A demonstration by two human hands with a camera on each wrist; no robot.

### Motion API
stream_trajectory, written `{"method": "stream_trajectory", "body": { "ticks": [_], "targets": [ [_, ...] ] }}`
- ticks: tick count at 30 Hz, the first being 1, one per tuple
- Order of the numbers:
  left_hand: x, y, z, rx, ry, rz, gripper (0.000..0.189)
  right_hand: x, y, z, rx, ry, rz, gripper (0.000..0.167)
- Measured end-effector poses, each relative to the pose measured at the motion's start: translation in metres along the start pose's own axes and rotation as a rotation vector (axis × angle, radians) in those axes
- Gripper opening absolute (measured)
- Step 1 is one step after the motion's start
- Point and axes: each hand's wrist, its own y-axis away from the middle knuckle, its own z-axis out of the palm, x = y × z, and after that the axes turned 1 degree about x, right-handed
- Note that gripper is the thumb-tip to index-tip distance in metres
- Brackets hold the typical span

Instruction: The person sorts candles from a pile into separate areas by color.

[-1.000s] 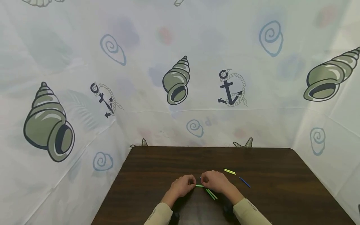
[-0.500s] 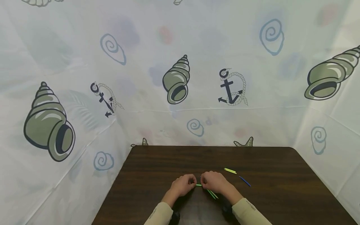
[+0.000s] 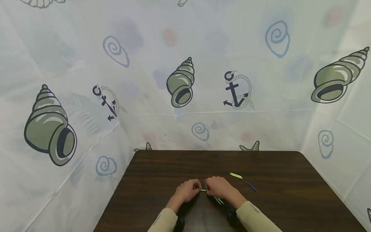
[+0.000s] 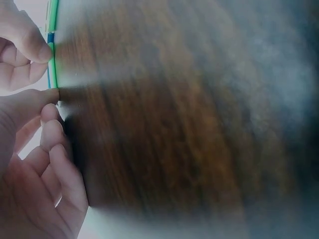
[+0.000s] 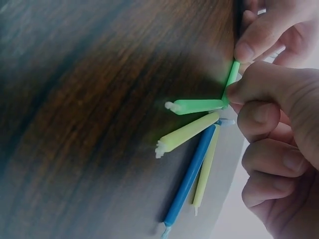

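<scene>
Slim green, yellow and blue birthday candles with white wicks lie on the table. My left hand (image 3: pixel 186 190) pinches one end of a green candle (image 3: pixel 204 190) between thumb and fingertips. At its other end my right hand (image 3: pixel 218 187) pinches too, the remaining fingers curled in. Only the short middle of this candle (image 5: pixel 231 79) shows between the hands in the right wrist view. Beside the right hand lie two green candles (image 3: pixel 218 200), partly under it. A strip of blue (image 4: pixel 51 37) shows against the green near the right fingertips in the left wrist view.
Two yellow candles (image 3: pixel 235 175) lie side by side beyond the right hand, with a blue candle (image 3: pixel 251 186) to their right. The dark wooden table (image 3: pixel 162 164) ends at a white cloth (image 3: pixel 145 96) printed with shells and anchors, hanging behind and at both sides.
Both hands keep their pinch on the green candle, with barely any movement. The right hand covers slightly more of the loose green candles. The head view has shifted a little.
</scene>
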Motion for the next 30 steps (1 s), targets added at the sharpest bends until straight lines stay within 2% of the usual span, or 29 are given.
{"method": "stream_trajectory", "body": {
  "ticks": [4, 8, 16, 21, 23, 24, 28, 30],
  "targets": [
    [-0.003, -0.001, 0.001, 0.012, 0.003, 0.006, 0.009, 0.000, -0.001, 0.001, -0.010, 0.004, -0.004, 0.023],
    [-0.002, 0.004, -0.001, 0.016, -0.008, 0.004, 0.004, 0.001, -0.002, 0.001, -0.014, 0.002, -0.013, 0.019],
    [0.003, 0.008, -0.003, 0.015, -0.006, 0.015, 0.018, 0.008, -0.001, -0.012, -0.007, -0.001, 0.018, 0.005],
    [-0.008, -0.002, 0.003, 0.030, -0.005, 0.039, 0.015, 0.016, 0.001, -0.023, 0.004, -0.108, 0.042, 0.005],
    [-0.019, -0.008, 0.011, 0.036, -0.019, 0.068, 0.013, 0.021, 0.003, -0.027, 0.008, -0.167, 0.044, 0.005],
    [-0.020, -0.008, 0.012, 0.033, -0.019, 0.072, 0.012, 0.023, 0.004, -0.030, 0.009, -0.188, 0.045, 0.007],
    [-0.018, -0.005, 0.012, 0.028, -0.022, 0.076, 0.010, 0.035, 0.004, -0.041, -0.005, -0.227, 0.051, 0.008],
    [-0.007, 0.000, 0.005, 0.024, 0.005, 0.052, 0.010, 0.041, 0.002, -0.046, -0.010, -0.239, 0.048, 0.008]
  ]
}}
